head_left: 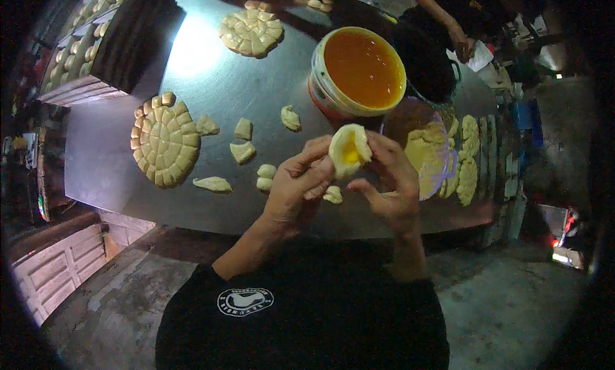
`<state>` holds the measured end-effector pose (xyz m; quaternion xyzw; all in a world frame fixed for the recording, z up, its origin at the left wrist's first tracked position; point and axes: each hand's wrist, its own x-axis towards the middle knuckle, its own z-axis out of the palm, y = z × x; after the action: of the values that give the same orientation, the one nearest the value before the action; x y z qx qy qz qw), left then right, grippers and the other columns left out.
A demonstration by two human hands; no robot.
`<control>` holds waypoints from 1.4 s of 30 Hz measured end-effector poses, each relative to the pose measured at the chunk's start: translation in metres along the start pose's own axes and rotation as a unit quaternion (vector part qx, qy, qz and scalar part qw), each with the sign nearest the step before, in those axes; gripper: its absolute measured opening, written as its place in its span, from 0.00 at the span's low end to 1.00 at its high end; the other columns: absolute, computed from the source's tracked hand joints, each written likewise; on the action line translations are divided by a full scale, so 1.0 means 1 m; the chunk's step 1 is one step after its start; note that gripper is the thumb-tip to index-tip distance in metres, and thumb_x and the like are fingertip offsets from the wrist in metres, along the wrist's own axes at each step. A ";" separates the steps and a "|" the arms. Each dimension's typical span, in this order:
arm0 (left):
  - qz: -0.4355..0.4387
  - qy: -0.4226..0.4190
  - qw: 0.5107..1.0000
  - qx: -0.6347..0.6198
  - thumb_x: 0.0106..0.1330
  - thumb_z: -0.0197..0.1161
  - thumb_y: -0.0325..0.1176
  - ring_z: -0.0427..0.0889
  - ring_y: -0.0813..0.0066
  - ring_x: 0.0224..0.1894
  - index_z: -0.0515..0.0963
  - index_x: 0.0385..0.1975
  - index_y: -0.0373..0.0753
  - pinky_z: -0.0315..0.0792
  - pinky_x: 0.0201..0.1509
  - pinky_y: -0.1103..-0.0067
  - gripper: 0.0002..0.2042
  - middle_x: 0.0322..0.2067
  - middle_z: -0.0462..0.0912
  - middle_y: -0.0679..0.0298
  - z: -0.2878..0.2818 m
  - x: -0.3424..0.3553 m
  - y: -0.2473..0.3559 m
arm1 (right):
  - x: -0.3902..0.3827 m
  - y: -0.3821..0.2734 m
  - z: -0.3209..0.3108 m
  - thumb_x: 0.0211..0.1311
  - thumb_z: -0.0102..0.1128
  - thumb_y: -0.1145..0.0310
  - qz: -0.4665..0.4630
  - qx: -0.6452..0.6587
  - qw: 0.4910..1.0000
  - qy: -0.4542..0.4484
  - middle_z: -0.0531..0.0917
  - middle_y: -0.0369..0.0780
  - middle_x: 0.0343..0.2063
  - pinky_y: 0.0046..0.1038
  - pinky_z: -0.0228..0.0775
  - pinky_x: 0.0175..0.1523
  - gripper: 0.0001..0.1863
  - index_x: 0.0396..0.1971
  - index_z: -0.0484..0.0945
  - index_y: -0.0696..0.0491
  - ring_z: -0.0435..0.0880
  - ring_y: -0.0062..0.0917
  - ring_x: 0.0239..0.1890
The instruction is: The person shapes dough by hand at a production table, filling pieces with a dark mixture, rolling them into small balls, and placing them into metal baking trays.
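A cupped piece of pale dough with a yellow-orange filling in its hollow is held up between my two hands, above the table's near part. My left hand grips its left side with curled fingers. On the other side, the fingers of my right hand press its edge while the thumb stands apart. Just beyond the dough stands a white bucket holding an orange filling. Small dough pieces lie near my left hand, among them a rounded piece and a flat piece.
A metal table carries two rounds of cut dough. Right of my hands sits a translucent purplish basin with yellowish contents, beside long dough strips. Stacked trays stand far left. Another person's arm reaches in far right.
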<state>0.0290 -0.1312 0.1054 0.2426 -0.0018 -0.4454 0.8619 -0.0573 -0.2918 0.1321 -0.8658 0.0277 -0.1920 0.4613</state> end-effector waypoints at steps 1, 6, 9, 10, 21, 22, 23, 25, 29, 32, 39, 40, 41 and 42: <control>0.041 -0.009 0.997 0.061 0.66 0.61 0.33 0.75 0.76 0.52 0.73 0.56 0.33 0.69 0.55 0.79 0.20 0.56 0.70 0.64 0.005 -0.002 -0.008 | -0.005 -0.006 -0.007 0.52 0.68 0.77 -0.036 -0.058 0.998 0.000 0.74 0.48 0.56 0.32 0.72 0.57 0.26 0.54 0.76 0.56 0.76 0.39 0.57; 0.121 -0.021 0.952 0.282 0.62 0.67 0.28 0.71 0.73 0.59 0.76 0.55 0.34 0.69 0.60 0.79 0.21 0.62 0.65 0.61 0.032 -0.016 -0.048 | -0.043 -0.012 -0.028 0.51 0.67 0.79 -0.058 -0.023 0.996 0.068 0.78 0.47 0.52 0.32 0.73 0.55 0.18 0.45 0.81 0.55 0.79 0.36 0.53; 0.170 0.004 0.919 0.356 0.66 0.63 0.33 0.74 0.75 0.52 0.78 0.53 0.34 0.71 0.55 0.80 0.17 0.60 0.68 0.61 0.041 -0.021 -0.079 | -0.073 -0.003 -0.038 0.51 0.67 0.79 -0.068 0.040 0.995 0.068 0.79 0.46 0.50 0.33 0.74 0.55 0.17 0.44 0.80 0.56 0.79 0.37 0.52; 0.173 0.015 0.920 0.350 0.67 0.63 0.34 0.75 0.76 0.50 0.78 0.53 0.34 0.71 0.53 0.81 0.17 0.58 0.70 0.60 0.042 -0.023 -0.087 | -0.077 -0.009 -0.047 0.50 0.68 0.79 -0.116 -0.037 0.991 0.049 0.79 0.45 0.50 0.34 0.74 0.55 0.18 0.44 0.80 0.56 0.79 0.37 0.53; 0.126 0.071 0.860 0.489 0.67 0.62 0.33 0.81 0.81 0.37 0.83 0.39 0.28 0.75 0.40 0.83 0.12 0.36 0.86 0.58 0.077 -0.057 -0.137 | -0.133 -0.020 -0.105 0.46 0.63 0.81 -0.037 0.059 0.996 -0.062 0.79 0.41 0.39 0.33 0.74 0.47 0.19 0.42 0.80 0.52 0.79 0.34 0.45; 0.120 0.072 0.849 0.510 0.67 0.62 0.32 0.82 0.80 0.39 0.83 0.39 0.29 0.75 0.41 0.82 0.11 0.36 0.86 0.58 0.079 -0.060 -0.139 | -0.134 -0.019 -0.108 0.46 0.64 0.81 -0.071 0.016 0.996 -0.060 0.79 0.41 0.38 0.32 0.73 0.45 0.19 0.41 0.80 0.52 0.79 0.33 0.43; 0.136 0.029 0.870 0.472 0.66 0.63 0.31 0.82 0.80 0.39 0.83 0.40 0.29 0.76 0.41 0.82 0.11 0.37 0.86 0.57 0.076 -0.063 -0.141 | -0.132 -0.019 -0.111 0.45 0.64 0.82 -0.106 -0.028 0.992 -0.059 0.79 0.40 0.37 0.31 0.73 0.44 0.19 0.40 0.80 0.51 0.79 0.33 0.41; 0.168 -0.057 0.902 0.393 0.65 0.64 0.29 0.82 0.79 0.40 0.83 0.40 0.30 0.76 0.41 0.81 0.10 0.38 0.86 0.57 0.066 -0.066 -0.144 | -0.131 -0.024 -0.116 0.45 0.65 0.82 -0.124 -0.070 0.989 -0.044 0.79 0.40 0.36 0.30 0.72 0.43 0.18 0.39 0.80 0.51 0.79 0.32 0.39; 0.189 -0.129 0.883 0.409 0.65 0.64 0.32 0.82 0.78 0.41 0.83 0.42 0.31 0.75 0.44 0.80 0.12 0.39 0.85 0.57 0.062 -0.068 -0.142 | -0.131 -0.023 -0.109 0.47 0.67 0.81 -0.079 0.022 0.996 -0.030 0.80 0.40 0.36 0.30 0.69 0.46 0.18 0.41 0.80 0.52 0.79 0.32 0.37; 0.141 -0.056 0.886 0.439 0.66 0.64 0.35 0.81 0.77 0.41 0.82 0.43 0.31 0.74 0.45 0.81 0.13 0.40 0.84 0.59 0.052 -0.072 -0.133 | -0.131 -0.020 -0.096 0.50 0.69 0.78 -0.028 0.198 0.977 -0.068 0.80 0.40 0.39 0.32 0.68 0.48 0.22 0.47 0.77 0.51 0.79 0.32 0.38; -0.091 0.031 0.977 0.189 0.69 0.60 0.44 0.78 0.82 0.38 0.80 0.45 0.33 0.71 0.42 0.83 0.18 0.36 0.82 0.66 0.003 -0.075 -0.098 | -0.113 -0.020 -0.037 0.48 0.73 0.71 -0.010 0.053 0.989 -0.135 0.80 0.40 0.41 0.34 0.67 0.53 0.32 0.56 0.71 0.50 0.80 0.34 0.44; -0.118 0.027 0.990 0.074 0.70 0.59 0.45 0.77 0.83 0.38 0.80 0.45 0.33 0.71 0.42 0.84 0.19 0.36 0.82 0.66 -0.012 -0.077 -0.097 | -0.108 -0.019 -0.026 0.48 0.74 0.70 0.004 0.035 0.990 -0.135 0.80 0.40 0.41 0.36 0.66 0.54 0.32 0.56 0.71 0.50 0.79 0.35 0.44; -0.112 0.031 0.981 0.156 0.70 0.59 0.45 0.77 0.82 0.38 0.80 0.46 0.33 0.71 0.42 0.83 0.19 0.36 0.82 0.66 -0.027 -0.080 -0.092 | -0.104 -0.017 -0.014 0.47 0.74 0.69 0.018 0.011 0.989 -0.148 0.80 0.40 0.41 0.35 0.67 0.54 0.32 0.55 0.71 0.50 0.79 0.36 0.44; -0.107 0.036 0.965 0.237 0.70 0.58 0.46 0.77 0.82 0.37 0.80 0.46 0.33 0.71 0.42 0.83 0.19 0.36 0.82 0.66 -0.040 -0.084 -0.085 | -0.100 -0.014 -0.001 0.47 0.74 0.68 0.032 -0.013 0.987 -0.160 0.80 0.41 0.42 0.35 0.68 0.54 0.32 0.55 0.71 0.50 0.79 0.37 0.45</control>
<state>-0.0782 -0.0910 0.0526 0.4545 -0.0504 -0.5125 0.7268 -0.1514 -0.2619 0.1133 -0.8898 -0.0166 -0.0358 0.4546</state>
